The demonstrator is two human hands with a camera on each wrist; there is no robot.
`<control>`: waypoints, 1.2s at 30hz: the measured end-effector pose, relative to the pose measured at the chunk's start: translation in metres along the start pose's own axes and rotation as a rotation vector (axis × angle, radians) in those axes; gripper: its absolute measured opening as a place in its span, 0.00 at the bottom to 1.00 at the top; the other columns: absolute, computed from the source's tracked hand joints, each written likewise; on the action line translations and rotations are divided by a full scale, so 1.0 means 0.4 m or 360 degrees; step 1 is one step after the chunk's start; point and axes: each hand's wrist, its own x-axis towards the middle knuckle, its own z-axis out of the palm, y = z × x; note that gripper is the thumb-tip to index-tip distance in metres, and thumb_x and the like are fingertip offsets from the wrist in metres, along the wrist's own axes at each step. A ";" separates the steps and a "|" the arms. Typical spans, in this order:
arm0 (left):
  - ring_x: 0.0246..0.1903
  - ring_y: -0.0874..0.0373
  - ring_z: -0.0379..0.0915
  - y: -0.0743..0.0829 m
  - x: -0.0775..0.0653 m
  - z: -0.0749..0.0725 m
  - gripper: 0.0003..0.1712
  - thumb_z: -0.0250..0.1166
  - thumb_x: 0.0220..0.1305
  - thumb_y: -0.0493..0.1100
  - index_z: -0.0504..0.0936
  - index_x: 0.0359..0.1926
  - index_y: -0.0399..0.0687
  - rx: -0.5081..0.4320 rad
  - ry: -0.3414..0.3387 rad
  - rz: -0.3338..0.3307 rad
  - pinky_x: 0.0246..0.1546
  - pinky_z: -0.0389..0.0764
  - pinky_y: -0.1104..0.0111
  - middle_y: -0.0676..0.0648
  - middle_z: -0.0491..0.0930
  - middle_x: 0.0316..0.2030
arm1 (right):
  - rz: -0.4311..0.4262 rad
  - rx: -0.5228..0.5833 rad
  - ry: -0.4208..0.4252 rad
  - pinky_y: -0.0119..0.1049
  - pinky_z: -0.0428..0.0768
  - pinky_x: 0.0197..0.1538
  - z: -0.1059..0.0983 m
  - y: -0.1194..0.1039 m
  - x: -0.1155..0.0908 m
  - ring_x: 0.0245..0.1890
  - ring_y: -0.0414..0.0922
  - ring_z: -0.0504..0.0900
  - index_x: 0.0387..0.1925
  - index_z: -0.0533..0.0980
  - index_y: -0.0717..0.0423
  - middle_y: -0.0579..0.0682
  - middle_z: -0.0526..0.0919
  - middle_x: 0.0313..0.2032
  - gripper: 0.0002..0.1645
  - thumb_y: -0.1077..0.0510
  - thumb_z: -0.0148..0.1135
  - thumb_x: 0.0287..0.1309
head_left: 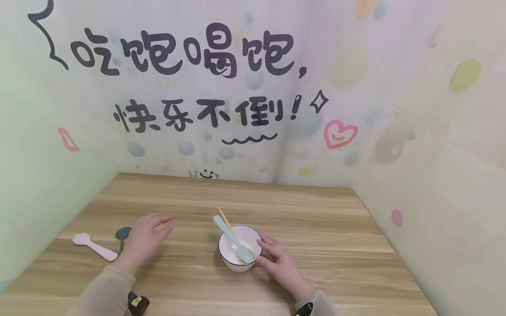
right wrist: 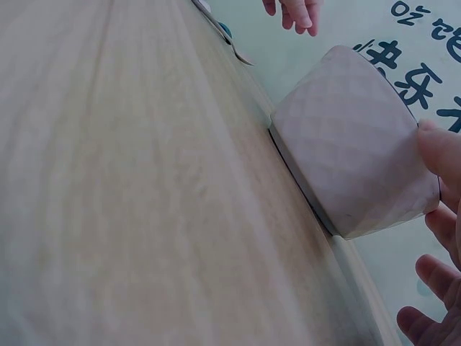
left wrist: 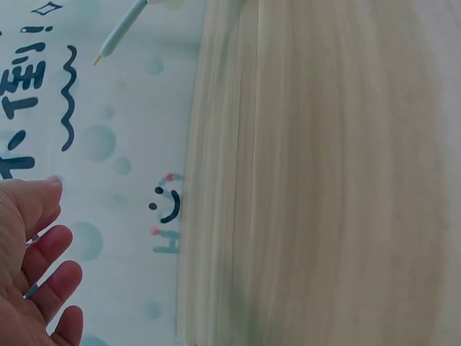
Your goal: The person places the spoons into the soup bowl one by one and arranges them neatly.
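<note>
A white bowl (head_left: 229,250) with a dark rim stands on the table, and its quilted outer wall (right wrist: 346,144) fills much of the right wrist view. My right hand (head_left: 284,267) holds it at the right side, thumb and fingers at the rim. A light blue spoon (head_left: 231,235) leans in the bowl, its handle sticking out to the far left. Behind that handle a thin yellow utensil (head_left: 222,214) shows, mostly hidden. My left hand (head_left: 148,237) hovers left of the bowl, fingers loosely extended and holding nothing. Beside its wrist lies a dark teal spoon (head_left: 123,232), partly covered by the arm.
A pale pink spoon (head_left: 95,246) lies at the left of the wooden table (head_left: 316,219), its handle end close to the left wrist. Printed walls (head_left: 237,153) bound the table at the back and on both sides.
</note>
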 end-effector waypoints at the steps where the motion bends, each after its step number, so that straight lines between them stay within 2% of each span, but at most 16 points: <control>1: 0.56 0.35 0.66 -0.004 -0.003 -0.003 0.21 0.59 0.68 0.49 0.79 0.54 0.38 0.0015 -0.0010 -0.0028 0.54 0.64 0.40 0.34 0.76 0.53 | -0.0003 -0.0003 0.0001 0.55 0.55 0.67 0.000 0.000 0.000 0.68 0.52 0.63 0.58 0.76 0.56 0.48 0.70 0.65 0.30 0.49 0.69 0.54; 4: 0.55 0.35 0.68 -0.014 -0.013 -0.010 0.22 0.58 0.69 0.49 0.79 0.54 0.38 0.0032 -0.0019 -0.0078 0.52 0.67 0.40 0.34 0.75 0.52 | -0.0005 -0.0007 0.0000 0.55 0.55 0.67 0.000 0.000 0.000 0.68 0.51 0.63 0.58 0.76 0.56 0.48 0.70 0.65 0.30 0.49 0.69 0.54; 10: 0.48 0.39 0.74 -0.031 -0.024 -0.020 0.18 0.61 0.66 0.43 0.80 0.51 0.35 0.0016 0.0052 -0.0064 0.48 0.72 0.44 0.40 0.79 0.42 | -0.0006 0.0003 0.0007 0.55 0.55 0.68 0.002 0.001 -0.001 0.68 0.51 0.63 0.58 0.76 0.56 0.48 0.70 0.65 0.30 0.50 0.69 0.54; 17: 0.54 0.30 0.68 -0.052 -0.042 -0.029 0.24 0.59 0.69 0.50 0.77 0.54 0.34 0.0004 0.0023 -0.0197 0.52 0.67 0.39 0.29 0.74 0.54 | -0.0010 0.0027 0.0018 0.55 0.54 0.68 0.003 0.003 -0.002 0.68 0.51 0.62 0.58 0.76 0.55 0.46 0.70 0.65 0.30 0.50 0.70 0.54; 21: 0.53 0.29 0.68 -0.068 -0.050 -0.037 0.27 0.56 0.70 0.52 0.76 0.56 0.33 0.0013 0.0010 -0.0249 0.50 0.69 0.40 0.27 0.73 0.54 | -0.0009 0.0027 0.0022 0.55 0.55 0.68 0.003 0.003 -0.004 0.68 0.51 0.63 0.57 0.77 0.55 0.45 0.71 0.64 0.30 0.50 0.70 0.54; 26: 0.53 0.28 0.66 -0.088 -0.054 -0.052 0.33 0.52 0.71 0.58 0.74 0.58 0.33 0.0047 -0.0043 -0.0402 0.46 0.69 0.39 0.27 0.71 0.56 | -0.0011 0.0031 0.0023 0.55 0.55 0.68 0.003 0.002 -0.004 0.68 0.50 0.63 0.57 0.77 0.54 0.44 0.71 0.65 0.29 0.50 0.70 0.54; 36: 0.56 0.26 0.63 -0.119 -0.065 -0.067 0.32 0.51 0.72 0.55 0.71 0.59 0.30 0.0095 -0.0061 -0.0568 0.52 0.64 0.38 0.26 0.71 0.56 | -0.0013 0.0030 0.0013 0.55 0.54 0.68 0.003 0.002 -0.002 0.68 0.51 0.62 0.58 0.76 0.55 0.45 0.71 0.65 0.29 0.50 0.69 0.54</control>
